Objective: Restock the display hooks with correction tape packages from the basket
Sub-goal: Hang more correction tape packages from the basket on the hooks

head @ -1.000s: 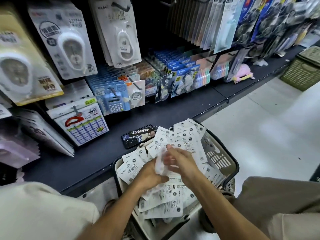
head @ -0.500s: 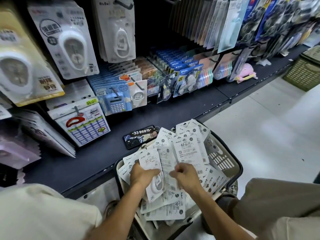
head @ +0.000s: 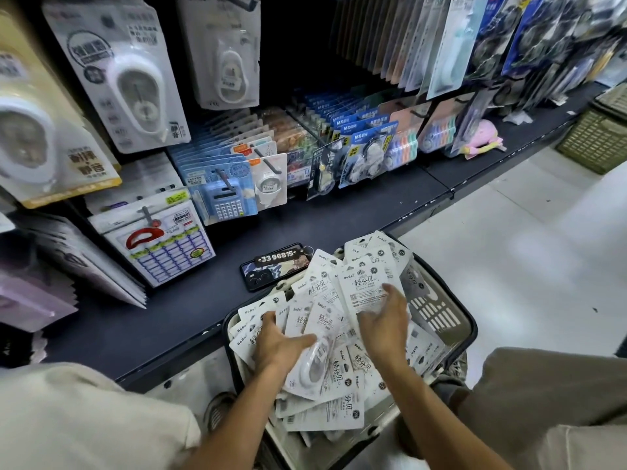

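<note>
A grey basket (head: 441, 315) stands low in the middle, heaped with white correction tape packages (head: 342, 405). My left hand (head: 280, 346) grips one correction tape package (head: 317, 362) at the left of the heap, thumb on top, its white dispenser showing. My right hand (head: 385, 329) hovers with fingers spread over the heap, fingertips at the lower edge of a propped-up package (head: 368, 288). Matching white packages (head: 225, 59) hang from a display hook (head: 249, 1) at the upper left of the rack.
A phone (head: 274, 268) lies on the dark shelf ledge (head: 339, 218) just behind the basket. Calculator cards (head: 224, 195), label sheets (head: 163, 242) and blue packs (head: 363, 147) hang above the ledge. A green crate (head: 597, 144) stands far right on the pale floor (head: 529, 266).
My right hand has let go of the package it pinched and spread its fingers, moving up and right. My left hand has kept hold of its package and tilted it lower.
</note>
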{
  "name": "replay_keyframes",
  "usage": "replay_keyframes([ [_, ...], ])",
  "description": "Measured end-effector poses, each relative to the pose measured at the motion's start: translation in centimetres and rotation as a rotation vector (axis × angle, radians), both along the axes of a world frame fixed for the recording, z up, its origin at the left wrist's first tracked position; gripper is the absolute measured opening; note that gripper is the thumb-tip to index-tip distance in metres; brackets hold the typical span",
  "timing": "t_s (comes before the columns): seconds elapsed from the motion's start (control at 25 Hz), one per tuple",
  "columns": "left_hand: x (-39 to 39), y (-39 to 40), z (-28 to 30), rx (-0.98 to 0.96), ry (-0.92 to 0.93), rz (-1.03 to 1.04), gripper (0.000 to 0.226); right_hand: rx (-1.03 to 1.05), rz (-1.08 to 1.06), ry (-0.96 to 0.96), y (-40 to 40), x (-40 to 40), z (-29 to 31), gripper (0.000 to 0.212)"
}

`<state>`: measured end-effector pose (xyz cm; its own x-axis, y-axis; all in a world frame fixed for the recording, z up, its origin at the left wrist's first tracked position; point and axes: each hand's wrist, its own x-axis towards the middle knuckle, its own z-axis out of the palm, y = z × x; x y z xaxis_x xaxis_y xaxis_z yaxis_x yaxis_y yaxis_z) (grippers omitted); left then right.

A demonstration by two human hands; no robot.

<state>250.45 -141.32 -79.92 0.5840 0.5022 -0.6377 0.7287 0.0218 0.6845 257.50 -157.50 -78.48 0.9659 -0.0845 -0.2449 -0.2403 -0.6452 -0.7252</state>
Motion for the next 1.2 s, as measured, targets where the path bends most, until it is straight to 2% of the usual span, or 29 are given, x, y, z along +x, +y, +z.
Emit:
replay_keyframes([
  [0.08, -0.5, -0.3, -0.4, 0.017, 0.044, -0.046, 0.089, -0.145, -0.035, 0.08, -1.5, 1.8, 0.0, 0.063],
  [0.16, -1.0, -0.8, -1.1, 0.042, 0.039, -0.056, 0.085, -0.092, -0.001, 0.135, -2.4, 2.0, 0.3, 0.035],
  [0.2, -1.0, -0.8, -1.4, 0.054, 0.015, -0.036, 0.072, -0.043, 0.028, 0.103, -2.3, 1.4, 0.4, 0.018],
  [0.24, -0.8, -0.7, -1.6, 0.05, -0.017, 0.0, 0.058, 0.016, 0.066, 0.058, -1.9, 0.4, 0.5, 0.012],
  [0.32, -0.4, -0.5, -1.6, -0.008, -0.099, 0.108, 0.044, 0.2, 0.149, 0.023, -0.2, -1.8, 0.4, 0.017],
  [0.44, -0.3, -0.2, -1.4, -0.026, -0.198, 0.224, 0.042, 0.493, 0.291, 0.054, 1.9, -3.4, 0.7, 0.013],
  [0.52, -0.6, 0.2, -1.6, -0.048, -0.214, 0.264, 0.047, 0.628, 0.222, 0.183, 1.9, -3.3, 1.0, 0.005],
  [0.64, -0.4, 0.4, -2.2, -0.126, -0.209, 0.239, 0.047, 0.52, 0.24, 0.371, 0.5, -2.6, 0.5, 0.056],
  [0.72, -0.2, 0.2, -2.0, -0.157, -0.242, 0.264, 0.05, 0.494, 0.204, 0.435, 0.6, -2.8, 0.1, 0.07],
  [0.84, -0.2, -0.5, -1.1, -0.137, -0.24, 0.355, 0.054, 0.418, 0.125, 0.467, 2.2, -3.5, -0.5, 0.071],
  [0.92, -0.2, -0.9, -1.2, -0.254, -0.185, 0.285, 0.091, 0.379, 0.113, 0.482, 2.9, -4.3, -1.0, 0.063],
  [1.0, -0.4, -0.8, -1.2, -0.278, -0.116, 0.116, 0.107, 0.415, 0.167, 0.521, 2.4, -4.6, -1.2, 0.051],
  [1.08, -0.5, -0.3, -1.4, -0.237, -0.119, 0.026, 0.09, 0.494, 0.27, 0.544, 1.0, -4.0, -1.6, 0.042],
  [1.12, -0.6, 0.1, -1.5, -0.22, -0.138, 0.004, 0.083, 0.558, 0.288, 0.529, 0.5, -3.6, -1.7, 0.045],
  [1.2, -0.3, 0.5, -1.6, -0.24, -0.211, -0.005, 0.08, 0.685, 0.192, 0.428, -0.1, -2.8, -1.4, 0.062],
])
